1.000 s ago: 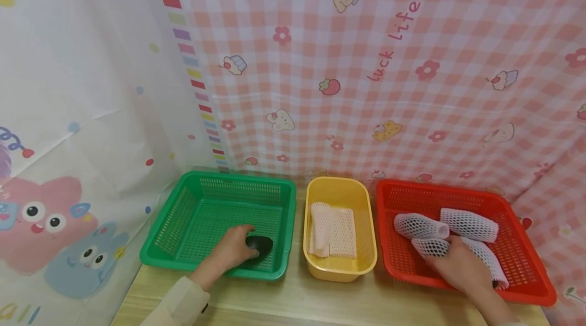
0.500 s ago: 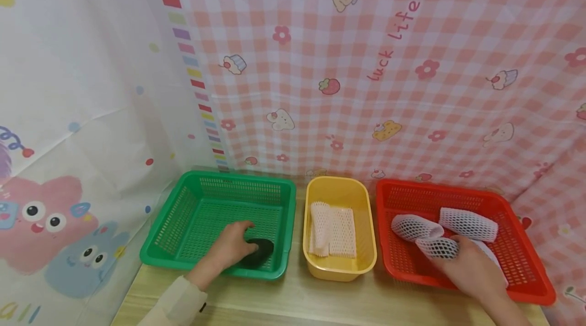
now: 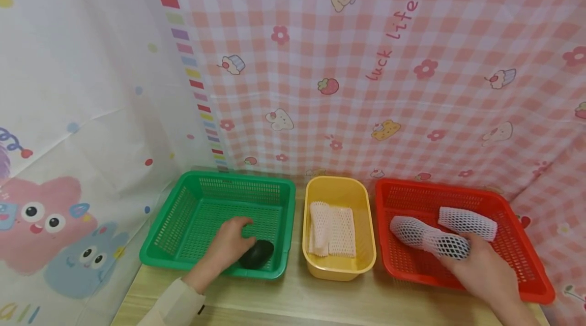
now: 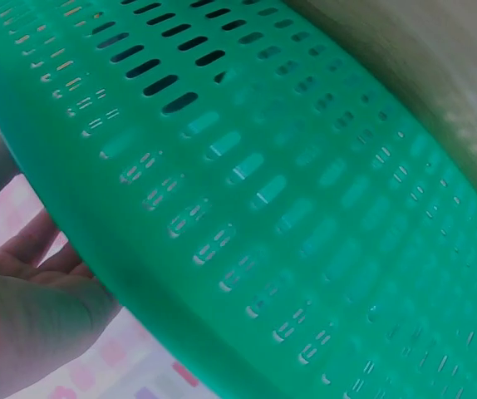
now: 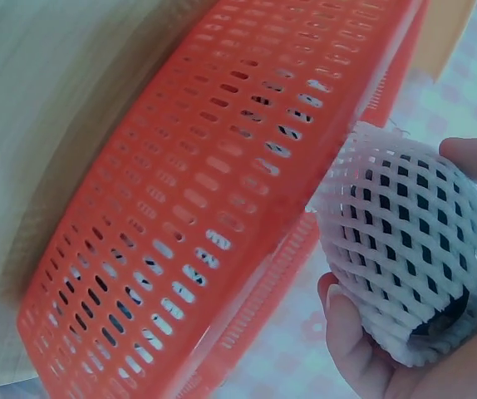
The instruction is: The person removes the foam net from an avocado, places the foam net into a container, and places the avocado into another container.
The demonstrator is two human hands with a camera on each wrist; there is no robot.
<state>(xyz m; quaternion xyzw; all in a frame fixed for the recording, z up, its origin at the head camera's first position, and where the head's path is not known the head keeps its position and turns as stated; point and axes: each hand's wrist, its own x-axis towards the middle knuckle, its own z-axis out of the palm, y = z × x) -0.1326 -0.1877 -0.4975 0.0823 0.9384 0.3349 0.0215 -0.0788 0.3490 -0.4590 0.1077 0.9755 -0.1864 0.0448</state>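
In the head view my left hand [image 3: 225,245] is over the green basket [image 3: 174,260], fingers loosely spread. A dark, smooth oval fruit [image 3: 259,255], much like an avocado, lies just below its thumb. In the left wrist view that hand [image 4: 35,320] shows beyond the basket's rim, thumb apart from the fingers. My right hand [image 3: 489,268], at the red basket [image 3: 464,188], grips a dark fruit in a white foam net [image 5: 405,224]. Beside the held fruit lies another netted dark fruit [image 3: 406,231]; a white foam net roll [image 3: 468,221] rests behind.
Between the baskets stands a yellow bin [image 3: 336,265] with pinkish-white foam nets [image 3: 341,232] inside. All stand on a wooden table [image 3: 293,300]. A pink checked cloth [image 3: 357,112] hangs close behind, and a white printed cloth [image 3: 105,138] hangs at the left.
My left hand has drawn slightly up and left off the dark fruit, which now shows more fully. My right hand has shifted right with the netted fruit.
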